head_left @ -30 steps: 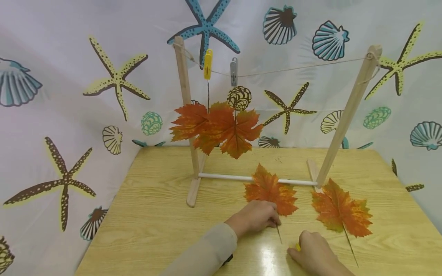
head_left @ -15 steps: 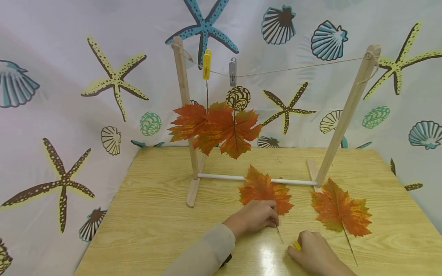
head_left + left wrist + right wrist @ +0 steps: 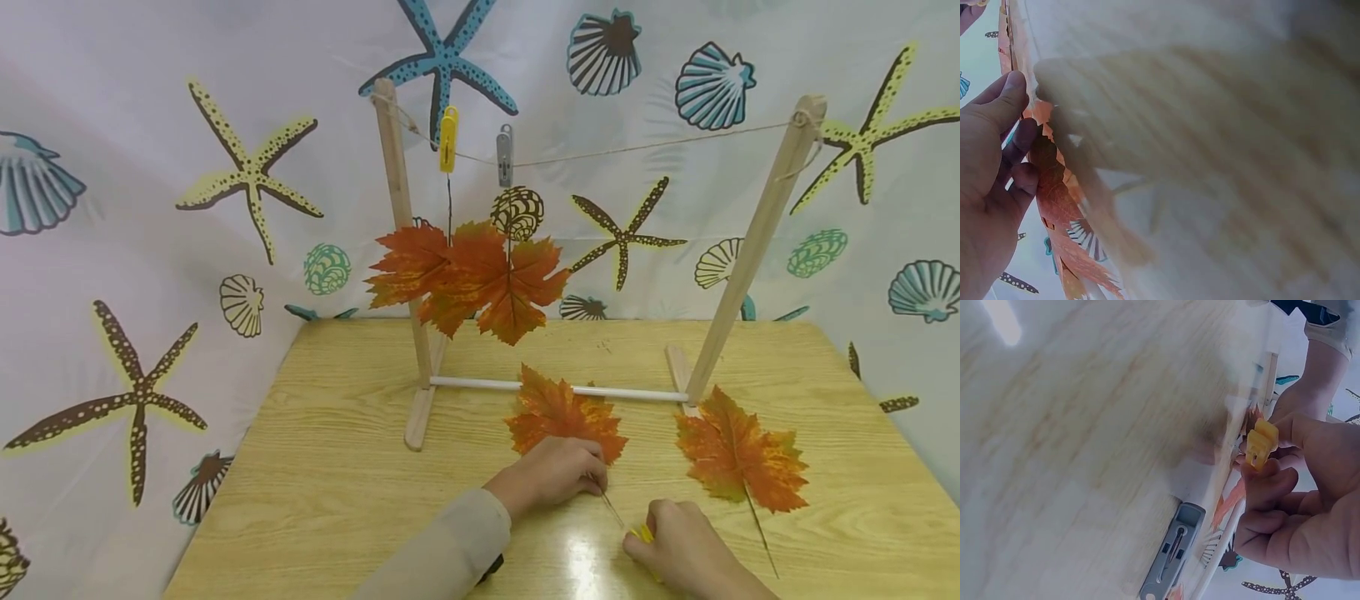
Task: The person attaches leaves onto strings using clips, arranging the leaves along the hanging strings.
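Observation:
My left hand (image 3: pixel 557 472) pinches the stem (image 3: pixel 613 510) of an orange maple leaf (image 3: pixel 555 410) close to the tabletop; the hand covers the leaf's lower part. In the left wrist view the leaf (image 3: pixel 1060 206) hangs along the fingers. To the right, my right hand (image 3: pixel 681 540) holds a yellow clothespin (image 3: pixel 1262 445) between thumb and fingers. The stem's free end reaches the tip of that clothespin in the head view. Another orange maple leaf (image 3: pixel 738 454) lies on the table, right of my right hand, its stem pointing towards me.
A wooden frame with two posts (image 3: pixel 757 250), a white crossbar (image 3: pixel 637 393) and a string (image 3: pixel 660 145) stands behind. A yellow clothespin (image 3: pixel 448 140) and a grey clothespin (image 3: pixel 505 156) hold hanging leaves (image 3: pixel 517 287). Another grey clothespin (image 3: pixel 1175 553) lies on the table (image 3: pixel 337 500).
The leaf in my left hand has swung left, and its stem end has shifted right to the yellow clothespin. My right hand has stayed nearly in place.

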`<move>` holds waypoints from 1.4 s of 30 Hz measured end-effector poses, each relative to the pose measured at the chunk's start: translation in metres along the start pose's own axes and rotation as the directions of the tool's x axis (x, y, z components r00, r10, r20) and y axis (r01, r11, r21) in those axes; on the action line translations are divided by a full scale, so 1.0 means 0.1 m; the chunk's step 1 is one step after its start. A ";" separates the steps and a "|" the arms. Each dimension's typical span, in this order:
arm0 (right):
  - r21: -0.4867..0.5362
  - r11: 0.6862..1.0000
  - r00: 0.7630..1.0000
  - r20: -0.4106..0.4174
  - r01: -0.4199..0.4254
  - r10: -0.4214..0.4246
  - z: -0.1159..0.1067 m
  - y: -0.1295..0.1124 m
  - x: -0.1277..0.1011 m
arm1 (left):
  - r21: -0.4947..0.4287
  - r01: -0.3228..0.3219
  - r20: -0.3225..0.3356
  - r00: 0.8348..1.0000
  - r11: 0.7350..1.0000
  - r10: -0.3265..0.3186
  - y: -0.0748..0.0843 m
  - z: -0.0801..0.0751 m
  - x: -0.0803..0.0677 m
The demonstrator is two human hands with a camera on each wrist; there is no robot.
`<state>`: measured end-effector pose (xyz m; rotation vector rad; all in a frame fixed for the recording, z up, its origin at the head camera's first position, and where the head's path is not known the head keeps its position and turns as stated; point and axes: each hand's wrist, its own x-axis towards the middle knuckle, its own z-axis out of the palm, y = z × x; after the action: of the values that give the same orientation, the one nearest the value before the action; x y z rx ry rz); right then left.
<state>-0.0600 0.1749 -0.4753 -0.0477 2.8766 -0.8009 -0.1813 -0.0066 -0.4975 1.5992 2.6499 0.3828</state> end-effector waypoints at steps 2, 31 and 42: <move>0.004 1.000 1.000 -0.009 0.017 -0.017 -0.02 0.00 0.00 | -0.004 0.000 0.002 1.000 1.000 0.000 0.01 0.00 0.01; -0.028 0.976 0.951 -0.222 0.214 -0.215 -0.45 -0.14 0.08 | -0.239 0.173 -0.108 0.973 0.955 -0.204 0.04 -0.32 0.05; -0.024 0.960 0.908 -0.319 0.279 -0.272 -0.54 -0.21 0.15 | -0.444 0.220 -0.122 0.945 0.869 -0.302 0.01 -0.50 0.03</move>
<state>-0.0834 0.1833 -0.4209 -0.3639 3.2131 -0.9696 -0.1888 -0.0131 -0.4485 1.1021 2.6086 1.0581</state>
